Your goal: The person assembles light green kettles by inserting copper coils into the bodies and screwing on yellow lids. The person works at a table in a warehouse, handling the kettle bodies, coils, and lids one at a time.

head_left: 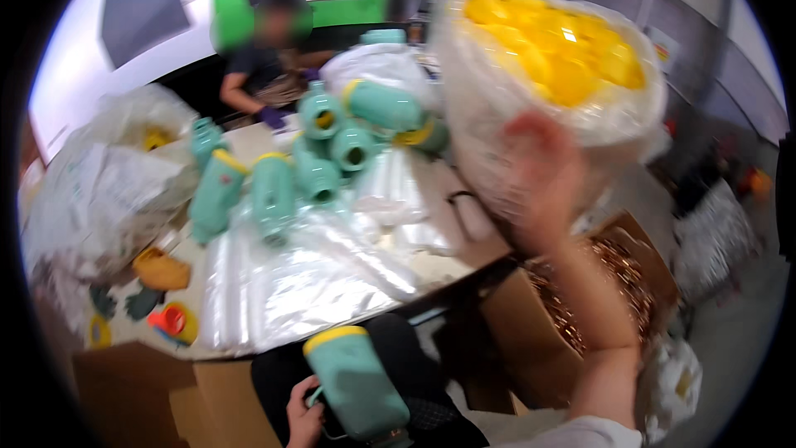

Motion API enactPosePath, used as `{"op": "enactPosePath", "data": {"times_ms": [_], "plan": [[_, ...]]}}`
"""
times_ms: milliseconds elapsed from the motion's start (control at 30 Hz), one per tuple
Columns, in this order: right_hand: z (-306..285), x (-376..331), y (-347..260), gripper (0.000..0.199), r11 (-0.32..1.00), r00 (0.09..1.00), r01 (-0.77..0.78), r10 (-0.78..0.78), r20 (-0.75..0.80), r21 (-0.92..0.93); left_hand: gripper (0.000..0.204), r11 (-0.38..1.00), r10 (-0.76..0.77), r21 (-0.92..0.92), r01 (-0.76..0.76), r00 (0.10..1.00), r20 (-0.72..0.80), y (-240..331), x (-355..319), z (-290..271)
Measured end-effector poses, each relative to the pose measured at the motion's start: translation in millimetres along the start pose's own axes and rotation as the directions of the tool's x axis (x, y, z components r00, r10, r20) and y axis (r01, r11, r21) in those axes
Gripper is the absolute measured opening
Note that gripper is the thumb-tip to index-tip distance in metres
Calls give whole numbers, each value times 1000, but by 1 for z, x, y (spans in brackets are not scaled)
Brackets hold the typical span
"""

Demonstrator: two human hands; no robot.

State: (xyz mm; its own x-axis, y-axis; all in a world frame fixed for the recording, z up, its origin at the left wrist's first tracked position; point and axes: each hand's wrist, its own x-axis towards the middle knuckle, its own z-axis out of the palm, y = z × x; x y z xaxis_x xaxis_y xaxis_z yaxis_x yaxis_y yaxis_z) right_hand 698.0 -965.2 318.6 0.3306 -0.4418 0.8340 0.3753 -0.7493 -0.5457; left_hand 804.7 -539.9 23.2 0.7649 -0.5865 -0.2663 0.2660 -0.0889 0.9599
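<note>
A mint-green plastic bottle point(358, 386) with a yellow base lies tilted over my lap, its neck toward the lower edge. My left hand point(304, 416) is closed around the thin green handle at its side. Raised to the right, my right hand point(543, 170) is smeared by motion, so its fingers do not read clearly. It is in front of a large clear plastic sack point(477, 116) heaped with yellow plastic pieces point(551, 41). Beyond my lap, flat clear plastic bags point(315, 282) cover much of the table point(452, 270).
Several green bottles point(274, 187) are grouped mid-table. A cardboard box point(522, 323) of copper-coloured small parts point(618, 278) stands right, below my forearm. Another filled plastic sack point(108, 191) is at left, near an orange-yellow pouch point(162, 269). A person point(269, 66) sits across the table.
</note>
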Motion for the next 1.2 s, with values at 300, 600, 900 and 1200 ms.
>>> {"op": "enactPosePath", "data": {"times_ms": [300, 600, 900, 1200], "plan": [[-194, 198, 141, 51, 475, 862, -399, -97, -497, -785, 81, 975, -142, -121, 186, 942, 304, -78, -9, -24], [-161, 148, 57, 39, 88, 989, -115, -85, -122, -989, 61, 881, -323, -304, 362, 931, 173, 12, -20, 14], [-12, -142, -4, 68, 899, 845, -420, 438, 307, -126, 55, 708, -216, -698, 111, 974, -64, 37, 7, 12], [74, -339, -48, 70, 872, 571, -398, 478, 667, -285, 55, 995, 100, 5, -100, 993, -67, 39, -5, -52]]}}
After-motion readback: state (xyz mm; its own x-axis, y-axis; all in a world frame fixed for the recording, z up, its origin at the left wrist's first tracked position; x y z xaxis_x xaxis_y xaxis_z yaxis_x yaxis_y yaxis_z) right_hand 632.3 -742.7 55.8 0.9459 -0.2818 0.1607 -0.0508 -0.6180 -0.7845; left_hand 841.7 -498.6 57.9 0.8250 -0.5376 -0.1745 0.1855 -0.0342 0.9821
